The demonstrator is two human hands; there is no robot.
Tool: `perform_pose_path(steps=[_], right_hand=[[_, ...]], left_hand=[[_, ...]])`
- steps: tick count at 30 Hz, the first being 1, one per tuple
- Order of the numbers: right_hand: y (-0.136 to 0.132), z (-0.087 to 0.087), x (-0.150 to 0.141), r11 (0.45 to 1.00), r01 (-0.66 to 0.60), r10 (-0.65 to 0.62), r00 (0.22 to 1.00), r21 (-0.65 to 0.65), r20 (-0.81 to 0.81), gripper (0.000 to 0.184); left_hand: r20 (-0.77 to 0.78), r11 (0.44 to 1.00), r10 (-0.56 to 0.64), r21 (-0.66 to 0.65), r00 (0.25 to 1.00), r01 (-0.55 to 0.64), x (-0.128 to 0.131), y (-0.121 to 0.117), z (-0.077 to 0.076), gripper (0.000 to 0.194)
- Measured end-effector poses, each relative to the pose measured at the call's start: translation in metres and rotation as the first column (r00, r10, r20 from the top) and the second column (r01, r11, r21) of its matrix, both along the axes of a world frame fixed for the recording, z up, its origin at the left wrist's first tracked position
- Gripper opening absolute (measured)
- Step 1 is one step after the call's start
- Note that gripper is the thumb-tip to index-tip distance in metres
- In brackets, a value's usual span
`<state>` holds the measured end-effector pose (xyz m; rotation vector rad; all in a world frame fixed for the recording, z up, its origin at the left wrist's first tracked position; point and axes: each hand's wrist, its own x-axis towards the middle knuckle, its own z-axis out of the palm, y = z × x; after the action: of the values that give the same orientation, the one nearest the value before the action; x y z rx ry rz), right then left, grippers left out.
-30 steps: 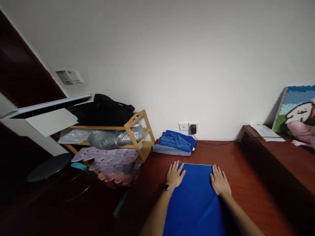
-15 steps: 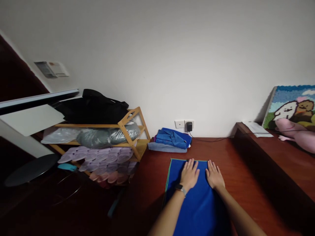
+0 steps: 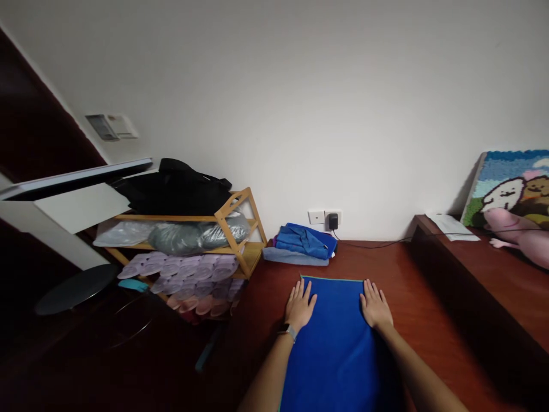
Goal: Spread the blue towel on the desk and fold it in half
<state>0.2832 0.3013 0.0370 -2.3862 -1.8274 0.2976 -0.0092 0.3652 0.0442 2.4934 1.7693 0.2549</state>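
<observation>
A bright blue cloth (image 3: 338, 337) lies flat on the red-brown wooden table (image 3: 412, 303), running from its far edge back toward me. My left hand (image 3: 299, 306) rests flat with fingers spread on the cloth's far left edge; a watch sits on that wrist. On the far right edge my right hand (image 3: 374, 304) lies flat too, fingers stretched forward. Both hands hold nothing.
A pile of folded blue cloths (image 3: 302, 245) sits by the wall under a socket with a charger (image 3: 333, 220). A wooden rack (image 3: 231, 229) with bags and slippers stands left. A raised wooden ledge (image 3: 480, 274) with papers and a picture runs along the right.
My left hand has slid from the middle of the cloth out to its left edge. My right hand has stayed near the right edge. The view shifted slightly.
</observation>
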Motion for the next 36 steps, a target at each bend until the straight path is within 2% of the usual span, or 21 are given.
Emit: perform_pose_path(steps=[3, 6, 9, 13, 15, 17, 20, 22, 25, 28, 32, 36], right_hand=[[-0.007, 0.012, -0.003, 0.999, 0.016, -0.017, 1.0, -0.035, -0.012, 0.067], [-0.032, 0.017, -0.01, 0.999, 0.035, -0.035, 0.999, 0.022, -0.004, 0.067], [-0.071, 0.008, -0.019, 0.999, 0.004, -0.005, 1.0, 0.054, 0.018, 0.067], [-0.106, -0.006, -0.027, 1.0, -0.022, 0.022, 0.999, -0.017, 0.036, 0.066], [-0.111, -0.006, -0.028, 0.998, -0.053, 0.054, 0.997, -0.032, 0.058, 0.064], [-0.11, -0.004, -0.029, 0.997, -0.064, 0.066, 0.995, -0.03, 0.071, 0.064], [-0.108, 0.001, -0.031, 1.0, -0.022, 0.022, 0.999, -0.004, 0.049, 0.064], [-0.108, 0.003, -0.033, 1.0, 0.007, -0.008, 1.0, 0.004, 0.026, 0.065], [-0.108, 0.006, -0.035, 1.0, 0.021, -0.021, 1.0, -0.004, 0.008, 0.066], [-0.106, 0.012, -0.035, 0.999, 0.031, -0.031, 0.999, -0.023, 0.011, 0.066], [-0.115, 0.024, -0.04, 0.997, 0.052, -0.051, 0.999, -0.054, 0.017, 0.066], [-0.15, 0.022, -0.051, 0.999, 0.036, -0.037, 0.999, 0.019, 0.007, 0.067]], left_hand=[[-0.01, 1.0, -0.014, -0.006, 1.0, 0.014, 0.003, -0.003, 0.009, 0.064], [0.033, 0.993, -0.05, 0.11, 0.998, 0.046, 0.019, -0.021, 0.019, 0.062], [0.088, 0.967, -0.179, 0.198, 0.98, 0.159, 0.053, -0.059, 0.021, 0.06], [0.136, 0.925, -0.365, 0.163, 0.921, 0.342, 0.114, -0.119, 0.011, 0.057], [0.157, 0.924, -0.38, 0.108, 0.912, 0.366, 0.135, -0.14, 0.006, 0.056], [0.167, 0.935, -0.354, 0.057, 0.92, 0.35, 0.137, -0.151, 0.003, 0.055], [0.137, 0.952, -0.307, 0.046, 0.942, 0.304, 0.103, -0.152, 0.002, 0.056], [0.084, 0.966, -0.257, 0.063, 0.963, 0.252, 0.062, -0.148, 0.002, 0.056], [0.013, 0.99, -0.121, 0.077, 0.993, 0.119, -0.005, -0.143, 0.001, 0.058], [-0.011, 0.997, -0.038, 0.065, 0.999, 0.039, -0.05, -0.141, 0.0, 0.061], [-0.026, 0.997, -0.043, 0.056, 0.999, 0.044, -0.063, -0.142, -0.001, 0.063], [-0.039, 0.997, -0.044, 0.055, 0.998, 0.046, -0.061, -0.142, 0.002, 0.062]])
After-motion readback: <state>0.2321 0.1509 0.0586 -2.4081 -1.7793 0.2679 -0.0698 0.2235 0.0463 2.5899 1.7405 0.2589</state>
